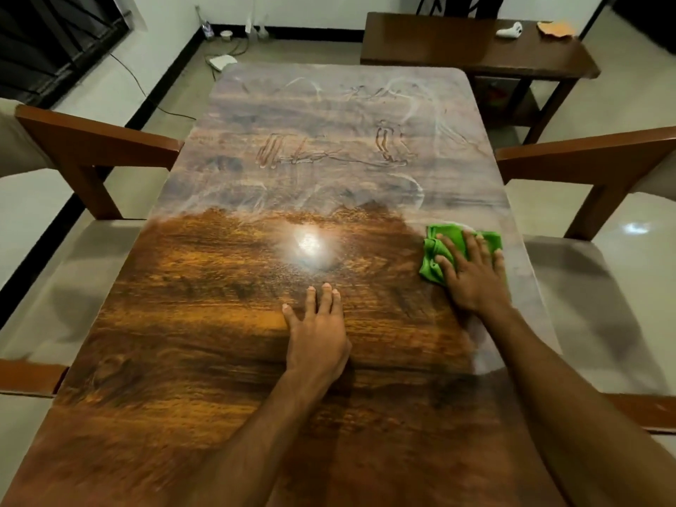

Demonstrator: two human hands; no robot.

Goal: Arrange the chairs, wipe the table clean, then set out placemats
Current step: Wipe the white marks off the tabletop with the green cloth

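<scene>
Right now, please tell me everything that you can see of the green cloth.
The green cloth is a bright, soft-looking fabric, crumpled into folds. It lies on the wooden table near its right edge, at the border between the glossy dark part and the hazy, whitish part. The right hand presses on it with spread, straight fingers and covers its middle.

The bare left hand (317, 336) and bare right hand (473, 278), fingernails short, joined bare forearms (256, 433) that ran off toward six and four o'clock.
</scene>
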